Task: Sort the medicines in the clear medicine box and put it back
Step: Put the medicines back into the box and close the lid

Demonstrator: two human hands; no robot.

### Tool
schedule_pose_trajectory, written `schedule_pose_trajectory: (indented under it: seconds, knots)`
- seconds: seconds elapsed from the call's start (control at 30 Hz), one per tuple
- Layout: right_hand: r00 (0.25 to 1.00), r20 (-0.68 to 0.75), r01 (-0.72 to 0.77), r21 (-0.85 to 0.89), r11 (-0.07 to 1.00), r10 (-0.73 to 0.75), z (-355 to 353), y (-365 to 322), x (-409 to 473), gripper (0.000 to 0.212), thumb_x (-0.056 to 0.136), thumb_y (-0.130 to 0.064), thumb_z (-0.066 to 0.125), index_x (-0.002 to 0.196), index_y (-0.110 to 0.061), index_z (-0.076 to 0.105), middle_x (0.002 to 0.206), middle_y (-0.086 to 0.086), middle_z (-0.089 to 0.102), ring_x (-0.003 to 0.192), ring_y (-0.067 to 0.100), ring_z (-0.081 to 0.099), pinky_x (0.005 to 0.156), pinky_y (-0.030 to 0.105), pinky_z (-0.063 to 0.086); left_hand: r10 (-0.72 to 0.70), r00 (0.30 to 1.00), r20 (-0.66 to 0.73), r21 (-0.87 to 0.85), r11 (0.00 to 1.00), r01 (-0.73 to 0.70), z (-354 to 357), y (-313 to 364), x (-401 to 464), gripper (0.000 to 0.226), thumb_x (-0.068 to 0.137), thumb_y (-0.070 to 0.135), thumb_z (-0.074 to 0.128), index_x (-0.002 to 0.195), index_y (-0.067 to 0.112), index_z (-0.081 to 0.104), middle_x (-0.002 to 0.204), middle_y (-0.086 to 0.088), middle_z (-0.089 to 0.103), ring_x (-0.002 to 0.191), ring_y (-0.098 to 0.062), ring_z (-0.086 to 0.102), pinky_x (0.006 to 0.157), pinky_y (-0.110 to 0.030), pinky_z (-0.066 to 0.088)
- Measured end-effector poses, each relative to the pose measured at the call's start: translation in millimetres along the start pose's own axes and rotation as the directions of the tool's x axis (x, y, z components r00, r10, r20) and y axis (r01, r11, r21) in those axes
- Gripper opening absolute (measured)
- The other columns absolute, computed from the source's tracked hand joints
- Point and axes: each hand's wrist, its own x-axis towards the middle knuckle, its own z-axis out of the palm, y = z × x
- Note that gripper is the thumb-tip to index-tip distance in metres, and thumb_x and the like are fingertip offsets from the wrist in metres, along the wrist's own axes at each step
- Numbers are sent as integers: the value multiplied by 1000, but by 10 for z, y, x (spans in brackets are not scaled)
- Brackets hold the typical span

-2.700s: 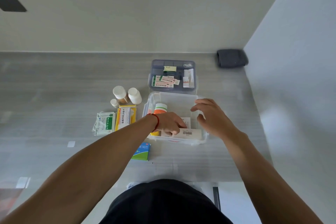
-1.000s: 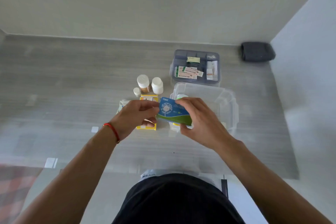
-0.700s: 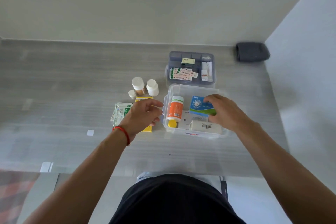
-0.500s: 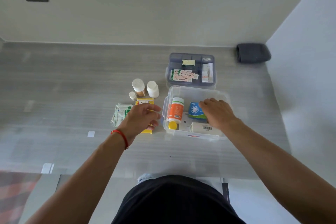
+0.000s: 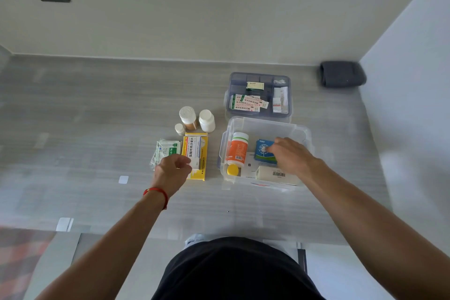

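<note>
Head view: right hand (image 5: pixel 289 156) touches glossy blue carton (image 5: pixel 264 151) in clear plastic box (image 5: pixel 267 123).

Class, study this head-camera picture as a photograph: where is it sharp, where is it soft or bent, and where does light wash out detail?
Head view: the wide lens bends the wall line and corners; print on the yellow box is sharp at the centre, while the left edge of the counter smears; soft daylight throws only faint shadows; the clear medicine box has pale glare on its wall.
</note>
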Motion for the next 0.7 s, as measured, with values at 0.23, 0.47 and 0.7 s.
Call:
schedule_pose_trajectory:
  seconds: [0.23, 0.47, 0.7]
  knots:
    - [997, -57, -47, 96, 994, 52, -21, -1, -14, 43, 91, -10, 68, 132, -18, 66, 128, 9, 63, 115, 26, 63, 85, 36, 56, 239, 970, -38, 356, 910, -210, 180, 158, 140, 42, 82, 19, 70, 122, 15, 63, 118, -11, 57, 111, -31, 54, 86, -32, 41]
    - [979, -186, -35, 230, 973, 79, -36, 88, -175, 29, 96, -9, 63, 119, -22, 73, 119, 6, 69, 104, 23, 66, 83, 40, 60, 272, 962, -7, 552, 803, -223, 391, 230, 243, 48, 83, 13, 66, 127, 8, 47, 116, -22, 46, 110, -40, 47, 89, -46, 47]
    - [995, 75, 58, 91, 994, -65, -73, -72, -62, 34, 106, -27, 45, 125, -11, 68, 128, 11, 68, 105, 25, 67, 88, 39, 59, 376, 924, -75, 372, 870, -324, 300, 382, 133, 62, 76, 5, 67, 133, 9, 46, 116, -20, 53, 107, -40, 51, 91, -46, 45]
